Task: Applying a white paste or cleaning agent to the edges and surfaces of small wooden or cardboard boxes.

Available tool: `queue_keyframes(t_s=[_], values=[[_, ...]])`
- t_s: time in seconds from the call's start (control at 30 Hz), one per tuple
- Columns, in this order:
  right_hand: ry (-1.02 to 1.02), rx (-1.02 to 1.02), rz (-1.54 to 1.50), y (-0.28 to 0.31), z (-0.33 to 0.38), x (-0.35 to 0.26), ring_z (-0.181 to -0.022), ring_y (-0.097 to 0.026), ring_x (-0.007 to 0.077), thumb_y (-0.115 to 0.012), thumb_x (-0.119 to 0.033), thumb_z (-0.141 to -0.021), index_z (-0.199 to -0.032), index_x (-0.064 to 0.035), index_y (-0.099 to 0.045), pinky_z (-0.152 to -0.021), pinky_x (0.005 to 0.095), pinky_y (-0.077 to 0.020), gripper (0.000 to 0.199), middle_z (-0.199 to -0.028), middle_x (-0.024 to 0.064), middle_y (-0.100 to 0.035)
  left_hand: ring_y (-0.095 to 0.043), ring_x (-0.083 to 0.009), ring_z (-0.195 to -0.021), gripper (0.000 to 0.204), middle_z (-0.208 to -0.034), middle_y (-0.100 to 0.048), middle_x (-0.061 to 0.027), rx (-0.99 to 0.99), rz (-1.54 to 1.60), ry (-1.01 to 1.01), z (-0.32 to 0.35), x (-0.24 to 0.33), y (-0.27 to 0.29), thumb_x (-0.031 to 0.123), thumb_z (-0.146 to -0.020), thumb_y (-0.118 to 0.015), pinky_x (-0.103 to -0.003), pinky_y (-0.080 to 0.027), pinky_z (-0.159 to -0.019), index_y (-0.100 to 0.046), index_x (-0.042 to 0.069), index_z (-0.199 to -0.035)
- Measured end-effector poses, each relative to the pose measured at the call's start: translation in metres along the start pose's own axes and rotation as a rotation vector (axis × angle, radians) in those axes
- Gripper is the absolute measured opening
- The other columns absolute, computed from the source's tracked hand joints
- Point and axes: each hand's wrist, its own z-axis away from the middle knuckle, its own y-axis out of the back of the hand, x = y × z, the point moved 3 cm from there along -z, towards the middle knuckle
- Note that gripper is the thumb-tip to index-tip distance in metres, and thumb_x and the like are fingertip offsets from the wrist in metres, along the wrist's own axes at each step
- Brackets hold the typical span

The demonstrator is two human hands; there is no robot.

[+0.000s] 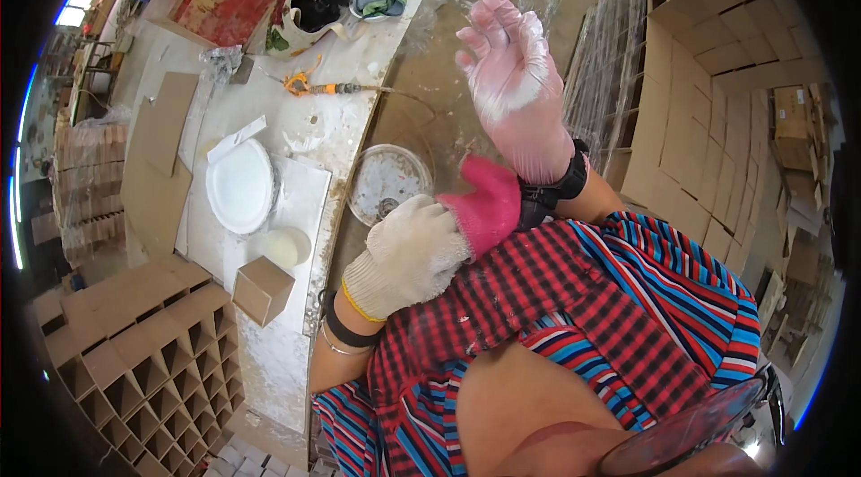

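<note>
Above the lap, the left hand [411, 253] pinches a pink cloth [484, 206] — the right hand [518, 87] raised, fingers spread.

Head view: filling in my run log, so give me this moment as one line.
left hand: white knit glove, grips pink cloth | right hand: thin pink glove, raised, fingers spread | bucket below | white disc on bench

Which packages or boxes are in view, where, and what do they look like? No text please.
Small cardboard box: near edge of the white worktable, brown cube, closed.
Divider cartons: lower left beside the table, brown, open grid cells.
Flat cardboard stacks: right side, tan, tiled sheets.
Bundled carton stack: far left, brown, wrapped in clear film.
No screens or signs visible.
</note>
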Motion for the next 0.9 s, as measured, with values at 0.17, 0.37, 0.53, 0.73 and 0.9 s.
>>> queue_keyframes(t_s=[0.17, 0.37, 0.53, 0.73, 0.9], values=[[-0.014, 0.026, -0.027, -0.003, 0.0, 0.002, -0.095, -0.05, 0.0175, -0.043, -0.04, -0.096, -0.119, -0.0099, -0.054, -0.082, 0.0312, -0.0367, 0.039, -0.105, 0.0003, -0.055, -0.057, -0.0325, -0.093, 0.03, -0.096, -0.061, -0.0108, 0.168, -0.006, 0.024, 0.001, -0.004, 0.005, 0.012, -0.066, -0.063, -0.042, -0.045, -0.086, -0.063, 0.008, -0.096], [-0.027, -0.01, -0.001, -0.009, 0.004, 0.008, -0.092, -0.047, 0.013, -0.04, -0.042, -0.097, -0.115, -0.0135, -0.054, -0.081, 0.0296, -0.0337, 0.036, -0.101, -0.0042, -0.051, -0.057, -0.0323, -0.094, 0.032, -0.096, -0.061, -0.0111, 0.08, -0.121, 0.007, -0.01, 0.003, 0.007, 0.011, -0.066, -0.063, -0.041, -0.045, -0.085, -0.064, 0.009, -0.098], [-0.002, -0.02, -0.037, -0.002, 0.003, 0.001, -0.094, -0.048, 0.0152, -0.04, -0.04, -0.097, -0.118, -0.0115, -0.053, -0.082, 0.0304, -0.0353, 0.038, -0.103, -0.0021, -0.053, -0.057, -0.0324, -0.091, 0.032, -0.094, -0.061, -0.0115, 0.036, -0.12, 0.035, 0.001, 0.001, 0.003, 0.009, -0.065, -0.062, -0.042, -0.046, -0.082, -0.063, 0.008, -0.097], [-0.008, -0.038, -0.094, 0.002, 0.006, 0.003, -0.097, -0.049, 0.0173, -0.04, -0.039, -0.097, -0.121, -0.0096, -0.053, -0.083, 0.0316, -0.0369, 0.039, -0.105, 0.0001, -0.054, -0.057, -0.0329, -0.088, 0.031, -0.093, -0.06, -0.0114, 0.204, -0.081, 0.015, -0.009, 0.007, 0.008, 0.01, -0.063, -0.062, -0.042, -0.045, -0.082, -0.063, 0.008, -0.094], [-0.003, 0.02, -0.044, 0.0, 0.008, 0.004, -0.091, -0.046, 0.0137, -0.042, -0.041, -0.096, -0.115, -0.0132, -0.053, -0.079, 0.0289, -0.0332, 0.036, -0.1, -0.0028, -0.051, -0.057, -0.0327, -0.091, 0.03, -0.096, -0.061, -0.0113, -0.05, -0.109, 0.032, -0.006, 0.009, 0.006, 0.012, -0.063, -0.063, -0.042, -0.045, -0.083, -0.063, 0.008, -0.093]])
